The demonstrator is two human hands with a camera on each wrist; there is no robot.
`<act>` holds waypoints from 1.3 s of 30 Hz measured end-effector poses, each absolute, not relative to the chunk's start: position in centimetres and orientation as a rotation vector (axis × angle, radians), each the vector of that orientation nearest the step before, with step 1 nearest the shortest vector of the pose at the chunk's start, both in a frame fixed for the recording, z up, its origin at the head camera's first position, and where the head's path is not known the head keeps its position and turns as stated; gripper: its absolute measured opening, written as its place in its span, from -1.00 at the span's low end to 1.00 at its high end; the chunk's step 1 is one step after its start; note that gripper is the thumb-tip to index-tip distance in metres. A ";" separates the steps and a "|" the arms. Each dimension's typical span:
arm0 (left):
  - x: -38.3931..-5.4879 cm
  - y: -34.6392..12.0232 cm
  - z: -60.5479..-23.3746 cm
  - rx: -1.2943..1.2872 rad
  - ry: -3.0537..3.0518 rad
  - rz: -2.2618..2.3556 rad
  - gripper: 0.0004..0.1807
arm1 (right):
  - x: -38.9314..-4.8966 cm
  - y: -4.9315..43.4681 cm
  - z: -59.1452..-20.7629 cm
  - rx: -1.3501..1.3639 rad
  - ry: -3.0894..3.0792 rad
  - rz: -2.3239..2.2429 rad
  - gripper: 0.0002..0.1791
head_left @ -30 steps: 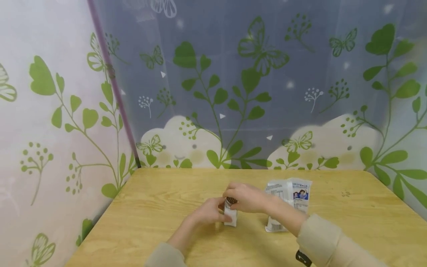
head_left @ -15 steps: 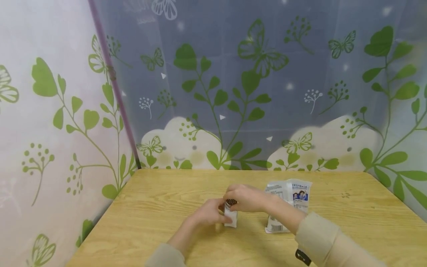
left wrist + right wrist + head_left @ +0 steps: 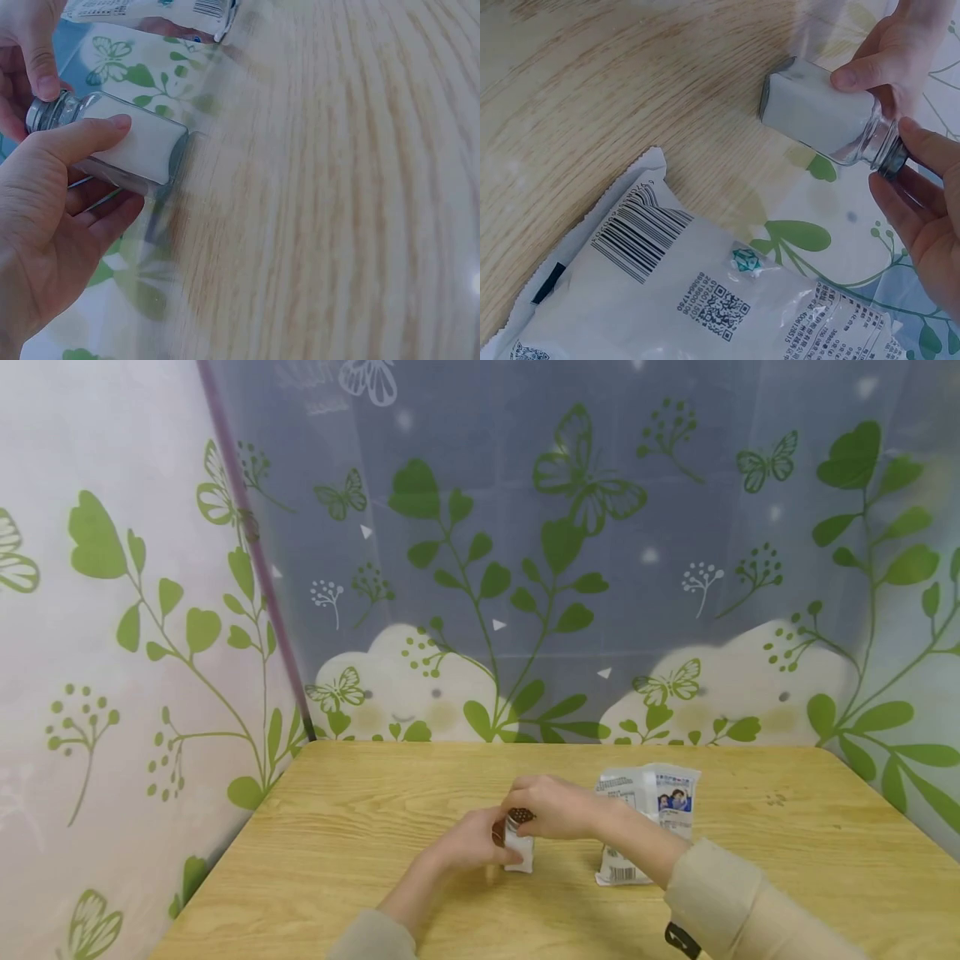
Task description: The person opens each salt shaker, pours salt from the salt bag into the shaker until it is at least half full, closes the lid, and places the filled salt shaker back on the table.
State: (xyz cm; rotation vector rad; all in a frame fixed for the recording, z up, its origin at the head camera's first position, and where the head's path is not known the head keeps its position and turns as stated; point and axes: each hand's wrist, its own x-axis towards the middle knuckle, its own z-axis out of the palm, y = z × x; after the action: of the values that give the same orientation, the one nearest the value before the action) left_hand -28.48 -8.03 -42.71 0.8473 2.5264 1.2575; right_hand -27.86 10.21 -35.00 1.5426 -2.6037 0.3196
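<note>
A small square glass shaker (image 3: 519,853), filled with white powder, stands on the table between my two hands. Its metal cap (image 3: 521,816) has a top dotted with holes. My left hand (image 3: 471,839) grips the glass body, the thumb (image 3: 105,139) lying along its near side in the left wrist view. From the right, my right hand (image 3: 558,806) pinches the cap with thumb and fingers; in the right wrist view the fingertips sit at the cap's rim, below the bottle's clear neck (image 3: 874,139).
Right of the shaker, a white printed plastic bag (image 3: 622,785) stands on the wooden table (image 3: 360,793), partly behind my right forearm. Its barcode (image 3: 641,232) faces the right wrist camera. A patterned curtain (image 3: 480,568) hangs behind the table and along the left side.
The shaker and both hands keep almost the same place. My right fingers shift slightly on the cap, and a bit more of the holed top shows.
</note>
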 end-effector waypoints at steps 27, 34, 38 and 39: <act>-28.3 -8.1 -42.6 0.792 2.474 1.310 -0.46 | -28.2 10.3 -34.4 1.712 -2.562 0.386 -0.62; -28.3 -8.1 -42.6 0.778 2.453 1.332 -0.50 | -28.3 10.3 -34.4 1.717 -2.558 0.387 -0.61; -28.3 -8.1 -42.6 0.777 2.450 1.337 -0.54 | -28.3 10.2 -34.4 1.721 -2.563 0.393 -0.61; -28.3 -8.1 -42.6 0.780 2.453 1.335 -0.55 | -28.3 10.2 -34.3 1.714 -2.575 0.390 -0.61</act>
State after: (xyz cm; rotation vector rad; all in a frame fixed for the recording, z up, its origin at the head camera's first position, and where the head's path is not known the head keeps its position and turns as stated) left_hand -28.29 -8.15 -42.58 0.7804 2.4527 1.3347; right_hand -28.30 10.22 -34.33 1.7138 -2.5749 0.3896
